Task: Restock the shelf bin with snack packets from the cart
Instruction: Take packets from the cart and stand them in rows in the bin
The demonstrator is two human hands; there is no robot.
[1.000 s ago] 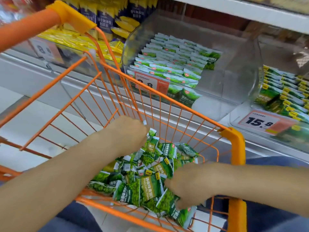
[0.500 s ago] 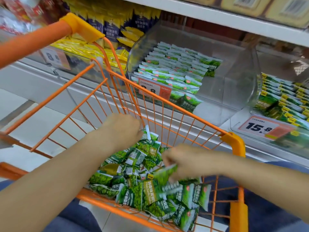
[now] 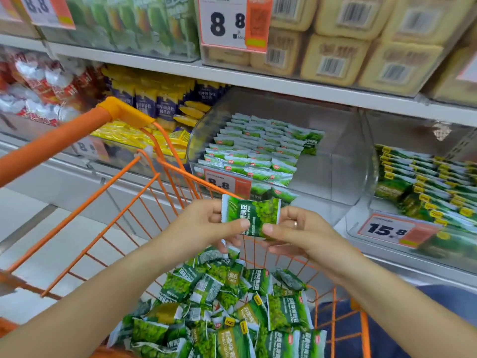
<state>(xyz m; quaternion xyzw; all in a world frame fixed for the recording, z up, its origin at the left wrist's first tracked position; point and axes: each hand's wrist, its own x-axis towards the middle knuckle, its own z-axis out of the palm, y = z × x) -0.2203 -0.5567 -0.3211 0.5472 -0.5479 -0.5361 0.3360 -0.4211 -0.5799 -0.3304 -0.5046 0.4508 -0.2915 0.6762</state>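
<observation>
While raised above the cart (image 3: 165,192), left hand (image 3: 204,226) and right hand (image 3: 304,233) each pinch one green packet (image 3: 250,213), thumbs on front.

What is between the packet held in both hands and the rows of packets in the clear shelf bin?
In the head view, the cart's orange wire rim and the bin's 8.8 price tag on its clear front wall lie between the held packet and the rows.

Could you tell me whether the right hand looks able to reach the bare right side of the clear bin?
Probably yes: the right hand, pinching the green packet, is just below the clear bin, whose open top looks unobstructed.
</observation>
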